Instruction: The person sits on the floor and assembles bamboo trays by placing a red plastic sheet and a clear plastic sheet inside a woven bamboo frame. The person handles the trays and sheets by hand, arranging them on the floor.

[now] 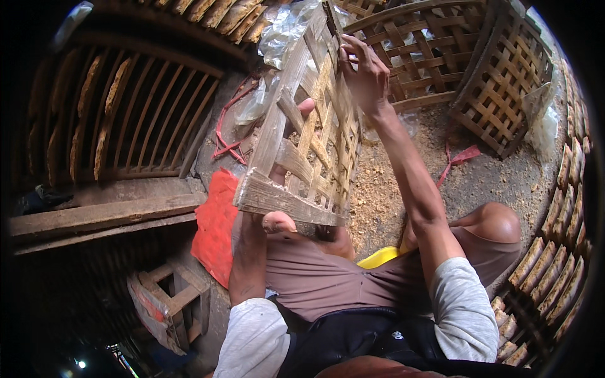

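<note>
A woven bamboo crate [313, 135] with a weathered wooden frame is tilted up in front of me, over my lap. My left hand [279, 222] is closed on the crate at its near end. The thumb shows below the near frame bar and a fingertip pokes out through the weave; the rest of this hand is hidden behind the slats. My right hand [370, 74] is at the crate's far right side, its bent fingers against the far end of the frame. Its palm is partly blurred.
More woven bamboo crates [419, 53] stand beyond my right hand. Crumbs and shavings [378, 189] litter the floor. Red plastic [215, 227] lies by my left arm, with clear plastic [277, 44] farther off. Slatted racks [126, 113] stand left; a small wooden stool [173, 296] is lower left.
</note>
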`<act>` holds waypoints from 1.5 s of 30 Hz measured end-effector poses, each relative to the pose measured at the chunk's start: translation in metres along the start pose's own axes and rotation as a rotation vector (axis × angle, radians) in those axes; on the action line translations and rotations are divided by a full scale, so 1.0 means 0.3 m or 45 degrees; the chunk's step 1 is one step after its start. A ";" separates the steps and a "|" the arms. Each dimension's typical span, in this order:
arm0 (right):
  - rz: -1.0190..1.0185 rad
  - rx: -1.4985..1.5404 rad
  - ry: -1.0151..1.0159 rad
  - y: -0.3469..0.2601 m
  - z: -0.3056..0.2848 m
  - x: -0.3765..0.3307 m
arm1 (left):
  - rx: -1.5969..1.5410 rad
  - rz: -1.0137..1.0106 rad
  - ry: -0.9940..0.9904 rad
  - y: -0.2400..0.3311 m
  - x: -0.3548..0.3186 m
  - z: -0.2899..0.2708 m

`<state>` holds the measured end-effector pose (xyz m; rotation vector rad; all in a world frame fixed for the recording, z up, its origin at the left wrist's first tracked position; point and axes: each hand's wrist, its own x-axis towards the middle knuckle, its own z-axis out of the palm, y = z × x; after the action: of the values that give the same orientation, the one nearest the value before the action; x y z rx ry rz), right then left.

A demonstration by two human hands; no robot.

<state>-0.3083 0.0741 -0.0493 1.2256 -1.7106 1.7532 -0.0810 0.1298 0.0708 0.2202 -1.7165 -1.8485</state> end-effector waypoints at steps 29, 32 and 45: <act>-0.128 0.167 0.084 0.004 -0.005 0.156 | -0.057 0.093 -0.215 -0.069 0.021 -0.097; -0.121 0.147 0.072 0.007 -0.007 0.173 | -0.046 0.038 -0.199 -0.085 0.016 -0.107; 0.619 0.947 0.065 0.042 -0.029 0.125 | 0.061 0.098 -0.184 -0.037 0.013 -0.119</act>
<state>-0.3409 0.0694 -0.0257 1.0421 -1.4368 2.8544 -0.0696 0.0971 0.0561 0.0399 -1.8413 -1.8071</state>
